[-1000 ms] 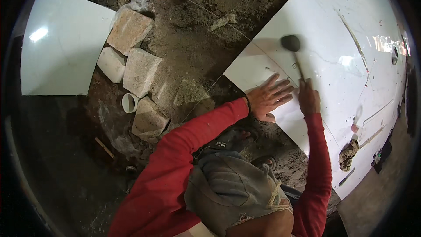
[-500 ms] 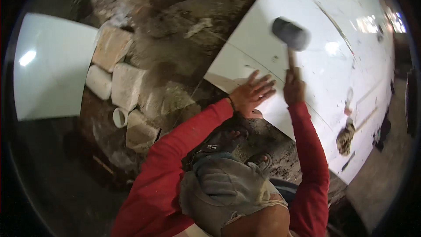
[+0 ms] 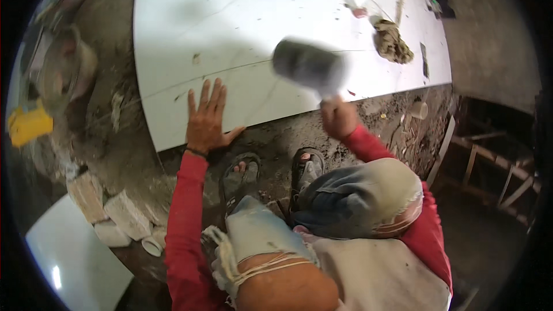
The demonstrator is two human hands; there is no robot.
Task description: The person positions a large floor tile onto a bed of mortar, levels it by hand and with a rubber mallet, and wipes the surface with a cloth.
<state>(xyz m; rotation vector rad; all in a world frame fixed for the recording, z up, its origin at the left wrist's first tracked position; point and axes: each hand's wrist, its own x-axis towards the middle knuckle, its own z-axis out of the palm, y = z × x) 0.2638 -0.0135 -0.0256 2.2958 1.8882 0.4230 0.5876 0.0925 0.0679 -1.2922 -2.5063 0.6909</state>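
Note:
My left hand (image 3: 207,116) lies flat near the front edge of a glossy white tile (image 3: 173,109), its fingers spread and the thumb out to the side. To the right, my right hand (image 3: 338,117) is closed round the handle of a rubber mallet (image 3: 306,64). The mallet's dark head, smeared by motion, is raised over the tiled surface; most of the handle is hidden by my fist and the blur. Thin joint lines and small dirt specks mark the white tiles.
A crumpled, muddy cloth (image 3: 393,41) rests on the tiles at right. Left are a bucket (image 3: 68,66), a yellow object (image 3: 30,124), pale blocks (image 3: 128,214) and a loose tile (image 3: 80,259). A whitish cup-like piece (image 3: 419,110) sits on the dirt; wooden framing (image 3: 489,167) stands right.
My view has swung right, so the tiles now lie straight ahead. The left hand has gone from hovering at the tile edge to lying flat on it. The mallet stays in my right hand.

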